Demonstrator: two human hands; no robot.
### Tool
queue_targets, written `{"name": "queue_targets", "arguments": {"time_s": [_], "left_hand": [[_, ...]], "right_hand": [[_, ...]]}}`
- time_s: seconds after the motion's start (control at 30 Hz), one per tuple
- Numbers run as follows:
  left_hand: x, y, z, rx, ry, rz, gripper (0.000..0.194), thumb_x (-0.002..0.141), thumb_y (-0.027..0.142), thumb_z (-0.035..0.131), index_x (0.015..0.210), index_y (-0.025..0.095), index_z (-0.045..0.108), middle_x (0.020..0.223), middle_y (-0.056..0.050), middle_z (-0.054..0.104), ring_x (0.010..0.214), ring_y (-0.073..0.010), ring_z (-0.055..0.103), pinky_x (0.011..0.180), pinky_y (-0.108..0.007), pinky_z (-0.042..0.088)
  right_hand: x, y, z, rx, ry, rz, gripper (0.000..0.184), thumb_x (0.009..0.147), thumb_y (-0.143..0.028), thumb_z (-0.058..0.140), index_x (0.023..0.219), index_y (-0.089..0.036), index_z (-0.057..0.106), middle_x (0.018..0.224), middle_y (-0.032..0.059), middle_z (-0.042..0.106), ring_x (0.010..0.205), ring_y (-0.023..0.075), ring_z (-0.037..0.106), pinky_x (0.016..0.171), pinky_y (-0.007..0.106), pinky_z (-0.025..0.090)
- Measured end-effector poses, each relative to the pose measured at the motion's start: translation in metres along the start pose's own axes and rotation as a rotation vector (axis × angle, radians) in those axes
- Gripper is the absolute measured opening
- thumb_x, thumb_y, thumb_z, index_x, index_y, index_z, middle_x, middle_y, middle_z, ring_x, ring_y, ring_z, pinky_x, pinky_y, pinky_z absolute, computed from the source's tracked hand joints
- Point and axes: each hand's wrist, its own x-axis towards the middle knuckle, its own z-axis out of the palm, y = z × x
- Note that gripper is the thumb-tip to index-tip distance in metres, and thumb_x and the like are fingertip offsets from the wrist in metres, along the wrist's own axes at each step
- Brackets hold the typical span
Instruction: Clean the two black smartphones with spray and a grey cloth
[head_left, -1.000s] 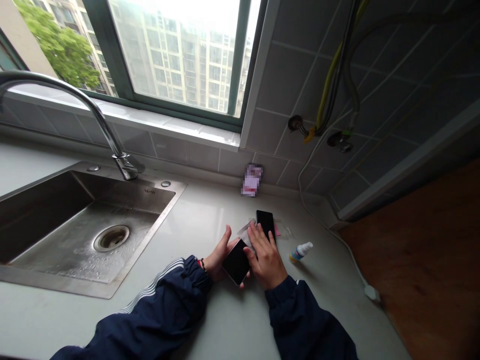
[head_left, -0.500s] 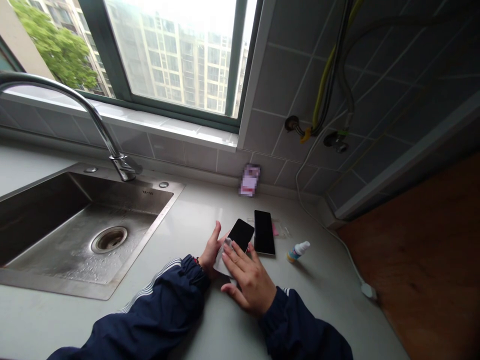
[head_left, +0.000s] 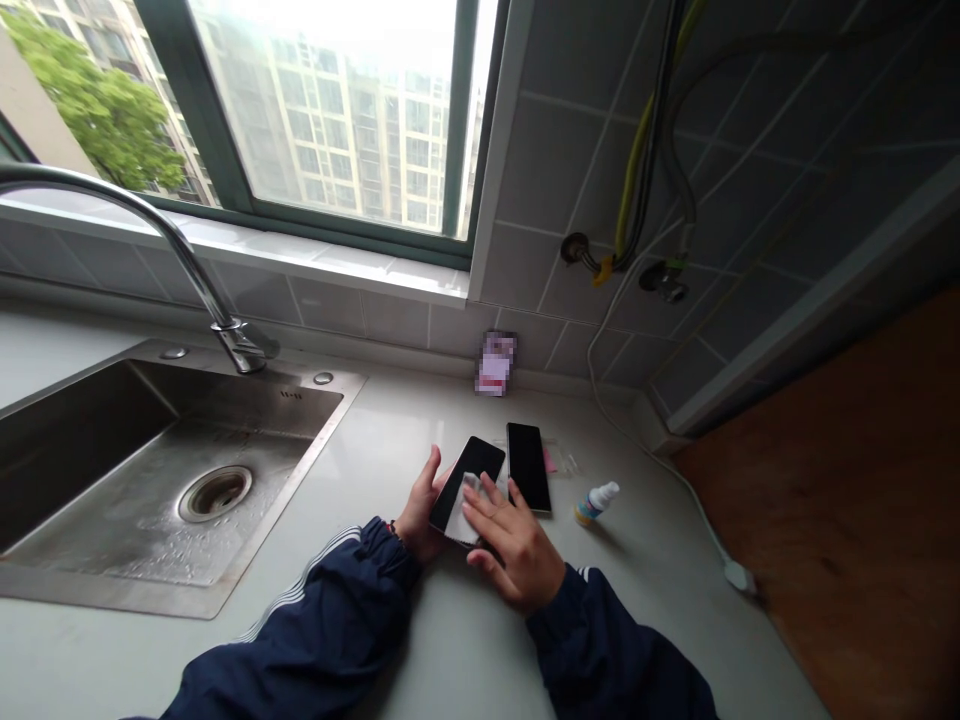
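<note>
My left hand (head_left: 418, 515) grips a smartphone (head_left: 482, 457) with a black screen from its left side, thumb sticking up and most fingers hidden beneath it. The fingers of my right hand (head_left: 521, 552) press a light grey cloth (head_left: 459, 516) against the lower part of that screen. A second dark smartphone (head_left: 528, 470) lies on the counter just to the right. Farther right stands a small white spray bottle (head_left: 598, 502) with a coloured label.
A steel sink (head_left: 285, 465) with a chrome faucet (head_left: 187, 262) occupies the left. Against the tiled wall leans a pixelated pinkish card or device (head_left: 495, 364). Clear plastic pieces (head_left: 568, 460) lie behind the second phone. A white cable (head_left: 645, 450) runs to a plug (head_left: 739, 575).
My right hand has slid the cloth to the right across the screen, uncovering the phone's lower left side. The camera view has shifted slightly.
</note>
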Motion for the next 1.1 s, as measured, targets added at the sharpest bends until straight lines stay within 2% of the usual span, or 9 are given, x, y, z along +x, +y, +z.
{"name": "queue_targets", "arguments": {"time_s": [0.1,0.27,0.33,0.43,0.5,0.7,0.77,0.9,1.1], "left_hand": [[0.0,0.0,-0.001,0.002,-0.031,-0.027,0.075,0.091,0.07,0.043,0.14,0.015,0.052,0.098,-0.016,0.073,0.073,-0.0259,0.073,0.065,-0.036,0.058],[-0.001,-0.001,-0.003,0.021,-0.151,-0.146,0.077,0.09,0.074,0.039,0.148,0.023,0.042,0.1,-0.016,0.073,0.07,-0.0294,0.072,0.055,-0.041,0.057],[-0.001,-0.002,-0.003,0.014,-0.117,-0.118,0.077,0.09,0.073,0.04,0.147,0.021,0.044,0.1,-0.016,0.073,0.071,-0.0291,0.073,0.057,-0.04,0.058],[0.0,-0.002,-0.003,-0.004,-0.051,-0.059,0.077,0.091,0.07,0.043,0.144,0.015,0.048,0.1,-0.017,0.074,0.077,-0.0285,0.074,0.065,-0.037,0.058],[0.0,-0.001,-0.003,-0.01,-0.043,-0.055,0.078,0.091,0.07,0.044,0.144,0.014,0.049,0.099,-0.017,0.074,0.078,-0.0286,0.074,0.068,-0.038,0.058],[-0.002,-0.001,-0.004,0.052,-0.161,-0.163,0.081,0.088,0.077,0.037,0.15,0.026,0.039,0.097,-0.015,0.073,0.074,-0.0329,0.073,0.053,-0.045,0.059],[-0.002,-0.002,-0.004,0.064,-0.155,-0.15,0.08,0.089,0.076,0.037,0.15,0.025,0.04,0.097,-0.015,0.073,0.072,-0.0326,0.073,0.051,-0.045,0.059],[-0.001,-0.003,-0.004,0.032,-0.095,-0.063,0.075,0.091,0.07,0.042,0.146,0.018,0.046,0.101,-0.016,0.072,0.074,-0.0287,0.073,0.058,-0.04,0.06],[-0.003,-0.002,-0.004,0.098,-0.127,-0.135,0.081,0.088,0.077,0.038,0.149,0.024,0.041,0.098,-0.016,0.072,0.072,-0.0333,0.073,0.051,-0.046,0.059]], "right_hand": [[0.0,0.003,-0.001,-0.009,0.015,0.002,0.055,0.105,-0.05,0.034,0.149,-0.019,0.046,0.157,0.0057,0.04,0.153,0.0304,0.014,0.123,0.06,0.014],[-0.002,0.019,0.002,-0.058,0.161,0.244,0.057,0.106,-0.048,0.028,0.153,-0.016,0.039,0.16,0.0085,0.034,0.154,0.0328,0.009,0.119,0.064,0.021],[-0.002,0.015,0.002,-0.032,0.145,0.174,0.058,0.106,-0.049,0.03,0.152,-0.017,0.04,0.159,0.0088,0.036,0.154,0.0333,0.009,0.12,0.064,0.019],[-0.001,0.003,0.002,0.04,0.058,-0.03,0.058,0.105,-0.053,0.032,0.149,-0.017,0.046,0.157,0.0072,0.042,0.153,0.033,0.012,0.122,0.063,0.012],[-0.001,0.001,0.001,0.054,0.04,-0.075,0.057,0.105,-0.053,0.032,0.148,-0.019,0.048,0.155,0.0051,0.044,0.153,0.0323,0.012,0.123,0.062,0.01],[-0.002,0.021,0.001,-0.045,0.214,0.218,0.055,0.107,-0.047,0.026,0.153,-0.02,0.039,0.158,0.0063,0.039,0.154,0.0319,0.008,0.12,0.065,0.016],[-0.003,0.02,0.002,-0.03,0.199,0.201,0.056,0.106,-0.049,0.027,0.154,-0.02,0.039,0.159,0.0062,0.038,0.154,0.0319,0.008,0.12,0.064,0.016],[-0.002,0.013,0.002,0.003,0.069,0.045,0.059,0.104,-0.055,0.031,0.154,-0.023,0.038,0.159,0.0041,0.038,0.154,0.0328,0.008,0.121,0.065,0.012],[-0.003,0.027,0.002,-0.095,0.2,0.249,0.058,0.106,-0.05,0.028,0.157,-0.022,0.03,0.16,0.0059,0.034,0.154,0.034,0.003,0.119,0.068,0.014]]}}
